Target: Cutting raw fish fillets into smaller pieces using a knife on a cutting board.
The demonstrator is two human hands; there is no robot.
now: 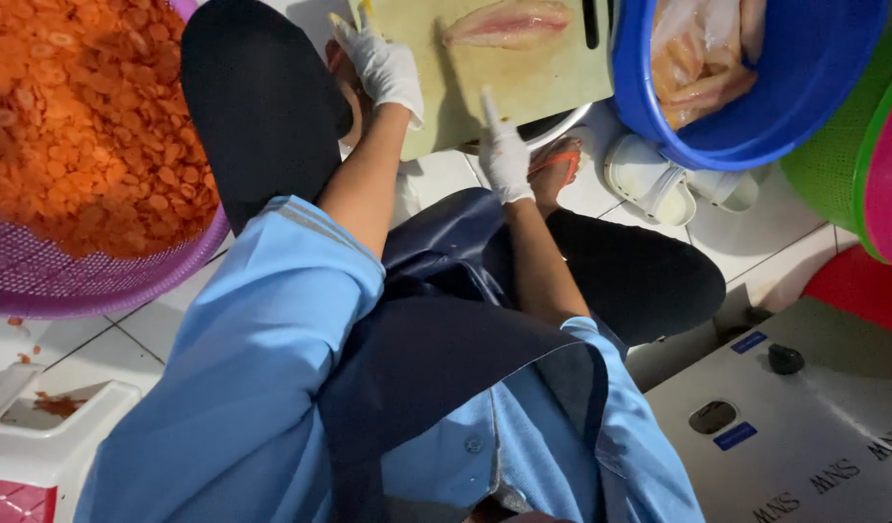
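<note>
Near: grey metal machine point(804, 426) at the person's right | right hand point(505, 155), white glove, forefinger out, empty, resting on near edge of pale green cutting board point(533, 77) | left hand point(383, 63), gloved, fingers loosely spread, at board's left edge; grip unclear | board: pale fish fillet point(509, 23) | far: blue tub point(785, 87) of fillets, purple basket point(68, 271) of carrot slices.

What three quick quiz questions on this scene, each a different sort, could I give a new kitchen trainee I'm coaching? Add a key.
1. True or false: both hands wear white gloves.
2. What lies on the cutting board? A) fish fillet B) carrot C) bread
3. What colour is the basin of sliced carrot?

Key:
1. True: left hand, right hand.
2. A, the fish fillet.
3. Purple, the basin beside the left arm.
</note>
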